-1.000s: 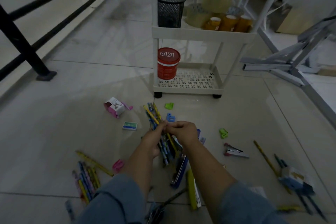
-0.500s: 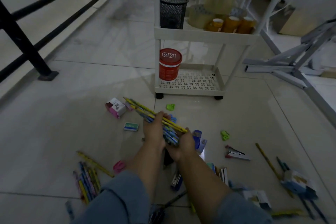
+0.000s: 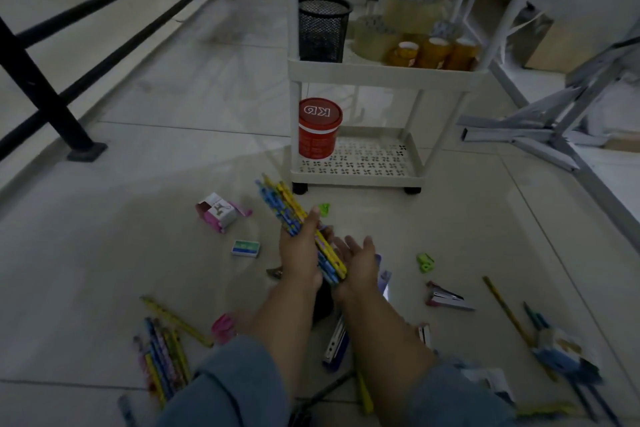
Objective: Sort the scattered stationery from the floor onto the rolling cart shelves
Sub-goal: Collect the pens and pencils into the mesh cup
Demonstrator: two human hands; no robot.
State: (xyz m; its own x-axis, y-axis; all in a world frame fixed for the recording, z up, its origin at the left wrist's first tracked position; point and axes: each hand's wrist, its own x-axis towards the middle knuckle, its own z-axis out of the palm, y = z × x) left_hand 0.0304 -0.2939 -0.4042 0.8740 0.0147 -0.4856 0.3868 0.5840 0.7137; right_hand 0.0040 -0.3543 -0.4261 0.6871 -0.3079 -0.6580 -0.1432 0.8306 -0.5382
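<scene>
The task is near its start, as I judge it. On the cart [image 3: 381,74] the middle shelf carries only a mesh cup [image 3: 323,28] and tape rolls [image 3: 415,10], and the bottom shelf [image 3: 363,159] holds a red tub [image 3: 320,128]. I see no pencil or other small item from the floor [image 3: 138,218] on these shelves.

Much is left on the floor:
- a pile of pencils [image 3: 162,357] at the left
- a pink box [image 3: 218,213] and an eraser [image 3: 246,248]
- two green sharpeners [image 3: 425,262]
- a stapler [image 3: 446,300]
- more pencils and some blurred things at the right and below the arms

One part is in hand now: a bundle [image 3: 280,204] of yellow and blue pencils is lifted off the floor, in front of the cart but well apart from it. It is tilted, its upper end pointing up-left toward the cart's foot.

The left hand [image 3: 299,256] grips this bundle. Its back is toward the camera and its fingers lie across the pencils, pointing away from the body — the thumb is hidden behind them. The right hand [image 3: 360,263] is open, its fingers spread and loose, its palm turned toward the left hand. The lower end of the bundle lies against its heel, so this hand seems to support the ends or push them even, not to hold them. Both forearms reach forward, close together, with the wrists almost touching under the bundle.

The mesh cup looks like the fitting place for these pencils — but this is only my guess.
</scene>
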